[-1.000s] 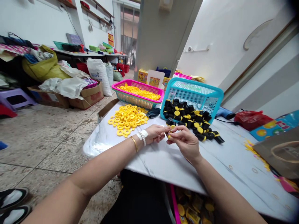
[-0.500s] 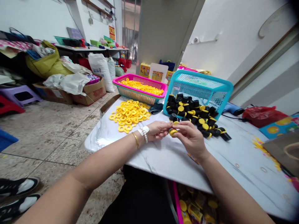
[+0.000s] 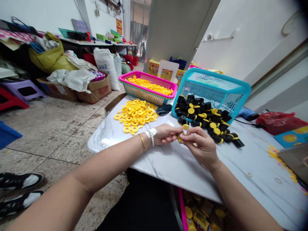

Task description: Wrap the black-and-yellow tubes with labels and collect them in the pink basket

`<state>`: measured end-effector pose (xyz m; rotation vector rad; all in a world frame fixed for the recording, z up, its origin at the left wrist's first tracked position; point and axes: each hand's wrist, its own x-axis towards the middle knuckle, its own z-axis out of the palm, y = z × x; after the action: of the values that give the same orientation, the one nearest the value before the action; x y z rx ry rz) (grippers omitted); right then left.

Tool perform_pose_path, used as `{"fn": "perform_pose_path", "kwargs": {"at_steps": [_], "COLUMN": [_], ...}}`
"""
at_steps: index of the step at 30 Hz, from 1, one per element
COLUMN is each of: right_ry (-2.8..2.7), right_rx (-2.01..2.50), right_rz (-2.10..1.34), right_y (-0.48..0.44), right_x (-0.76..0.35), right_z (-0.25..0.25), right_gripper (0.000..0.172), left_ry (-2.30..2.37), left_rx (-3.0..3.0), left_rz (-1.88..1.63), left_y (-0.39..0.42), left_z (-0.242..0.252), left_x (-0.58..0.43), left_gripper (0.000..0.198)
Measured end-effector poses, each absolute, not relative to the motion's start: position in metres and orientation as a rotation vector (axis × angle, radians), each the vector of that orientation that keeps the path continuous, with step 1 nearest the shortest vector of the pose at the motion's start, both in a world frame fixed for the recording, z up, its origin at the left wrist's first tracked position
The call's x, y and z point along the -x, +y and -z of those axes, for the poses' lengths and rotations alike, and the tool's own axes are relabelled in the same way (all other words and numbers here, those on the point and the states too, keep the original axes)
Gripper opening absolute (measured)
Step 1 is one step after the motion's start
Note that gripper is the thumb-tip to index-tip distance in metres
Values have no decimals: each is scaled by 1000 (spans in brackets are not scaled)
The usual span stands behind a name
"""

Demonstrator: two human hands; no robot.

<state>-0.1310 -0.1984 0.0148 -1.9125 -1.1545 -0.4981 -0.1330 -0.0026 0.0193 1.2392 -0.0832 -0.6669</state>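
Above the table's front part, my left hand is closed, thumb and forefinger pinched at a small yellow piece with darker markings. My right hand holds the same piece from the other side between thumb and fingers. Fingers cover much of it, so its full shape cannot be told. Left of the hands lies a heap of flat yellow rings. Beyond and to the right, black cylinders with yellow rims or caps spill from a tipped blue basket onto the white marbled table.
A pink-rimmed basket of yellow pieces stands at the back, a dark cloth before it. Under the table edge is a pink-edged container with yellow items. On the right are a red plastic bag and yellow scraps.
The yellow piece between my fingers has turned and now shows a marked side. Both hands stay together at nearly the same place; the view has shifted slightly.
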Motion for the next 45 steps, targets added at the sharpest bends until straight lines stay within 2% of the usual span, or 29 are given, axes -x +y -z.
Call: {"fn": "perform_pose_path", "kwargs": {"at_steps": [4, 9, 13, 16, 19, 21, 24, 26, 29, 33, 37, 42, 45], "right_ry": [-1097, -906, -1031, -1050, -1036, -997, -874, -758, -539, -398, -255, -117, -119], "right_rx": [1842, 1794, 1844, 1856, 1921, 1962, 2020, 2074, 2200, 2483, 2830, 2995, 2996], "right_rz": [530, 487, 594, 658, 617, 564, 479, 469, 555, 629, 634, 691, 597], "right_y": [-201, -201, -199, -198, -205, -213, -229, -244, -283, -344, -371, -351, -341], "right_x": [133, 133, 131, 138, 169, 206, 270, 306, 332, 326, 312, 295, 274], "right_z": [-11, -15, -21, -26, -24, -16, 3, 16, 37, 83, 126, 132, 126], "right_gripper": [18, 30, 14, 13, 20, 25, 28, 31, 30, 23, 28, 35, 37], "left_ry": [-124, -206, -174, -177, -315, -439, -551, -510, -380, -296, -285, -297, -336], "left_rx": [-1267, -1095, -1078, -1118, -1175, -1233, -1357, -1435, -1539, -1623, -1656, -1791, -1919], "left_rz": [565, 515, 583, 630, 777, 1002, 1245, 1177, 951, 797, 761, 705, 662], "left_y": [-4, -6, -3, -1, -5, -9, -17, -20, -23, -22, -20, -17, -15], "left_z": [-18, -16, -17, -21, -25, -26, -27, -27, -26, -26, -26, -28, -31], "left_x": [133, 132, 130, 134, 142, 148, 152, 150, 143, 137, 135, 134, 133], "left_gripper": [57, 54, 51, 50, 47, 45, 65, 69, 56, 44, 42, 41, 43]}}
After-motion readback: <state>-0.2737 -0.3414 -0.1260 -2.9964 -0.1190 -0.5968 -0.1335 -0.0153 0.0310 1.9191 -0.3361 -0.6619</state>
